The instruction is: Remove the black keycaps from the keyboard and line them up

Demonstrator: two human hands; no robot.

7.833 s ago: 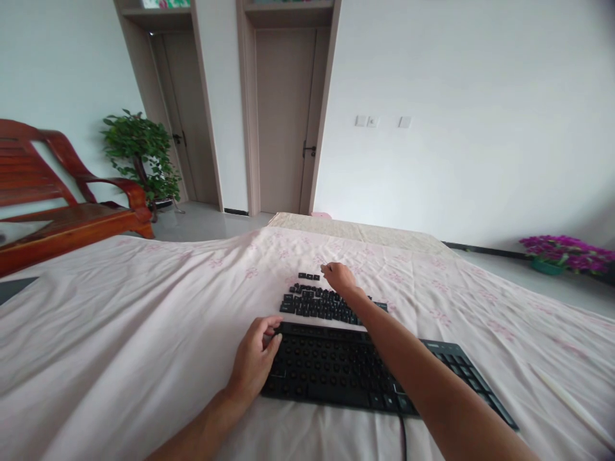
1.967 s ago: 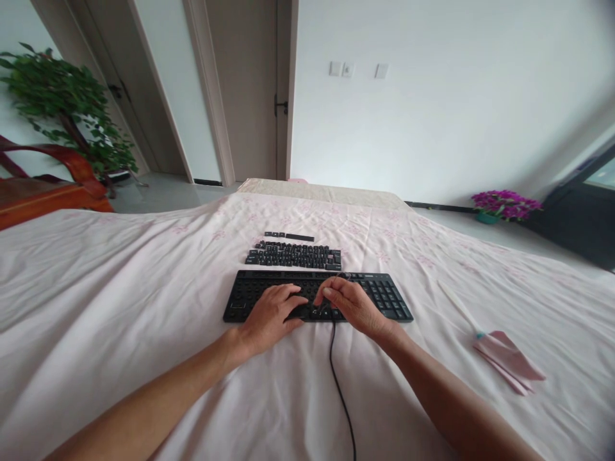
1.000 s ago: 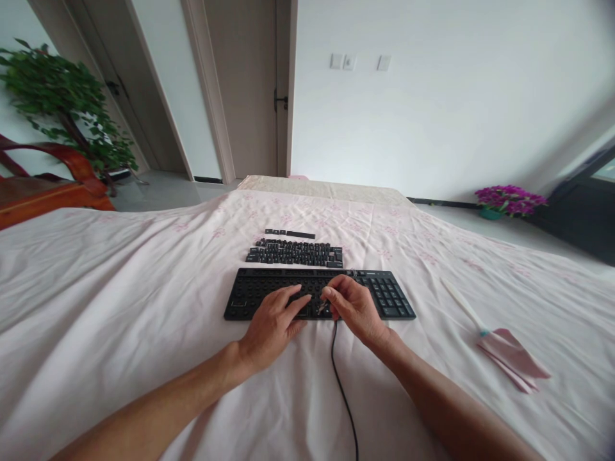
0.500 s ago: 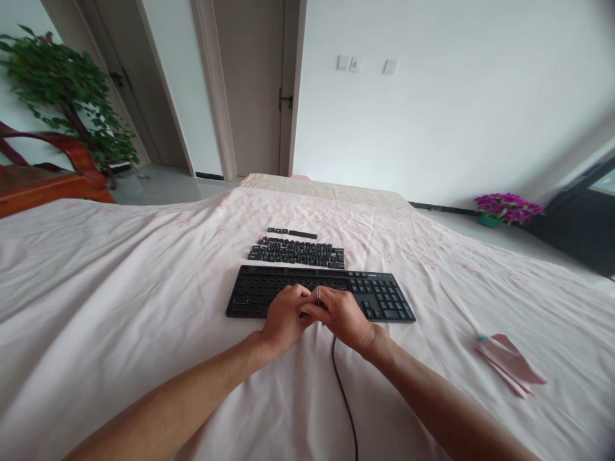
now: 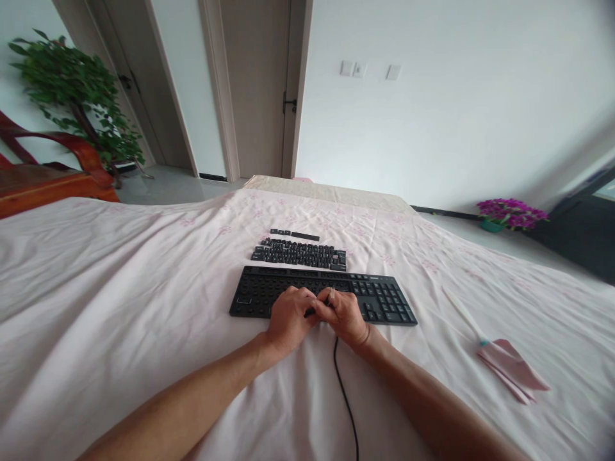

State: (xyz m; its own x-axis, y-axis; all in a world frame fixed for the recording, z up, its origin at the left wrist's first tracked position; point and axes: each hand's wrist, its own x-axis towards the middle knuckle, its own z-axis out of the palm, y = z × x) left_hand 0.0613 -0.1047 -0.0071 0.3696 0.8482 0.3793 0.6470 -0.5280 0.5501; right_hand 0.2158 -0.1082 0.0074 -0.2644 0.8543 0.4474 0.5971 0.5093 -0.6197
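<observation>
A black keyboard (image 5: 384,299) lies on the pale pink cloth, its right section fitted with keys and its left section stripped of many keycaps. Over its lower middle, my left hand (image 5: 292,319) and my right hand (image 5: 346,317) meet with fingers curled together. Between the fingertips a small dark piece shows in part; I cannot make out what it is or which hand grips it. A metal ring-like item shows at my right hand's fingers. Just behind the keyboard sit rows of loose black keycaps (image 5: 298,255), with a long space bar keycap (image 5: 305,236) farther back.
A black cable (image 5: 346,397) runs from the keyboard toward me. On the right lies a pink cloth duster (image 5: 512,368) with a white handle. A wooden chair (image 5: 57,169) and a leafy plant (image 5: 72,83) stand at left; purple flowers (image 5: 512,211) are beyond the cloth at right.
My right hand has shifted slightly right and its fingers are bent more. The dark piece between the fingertips shows more. The whole view has moved a little.
</observation>
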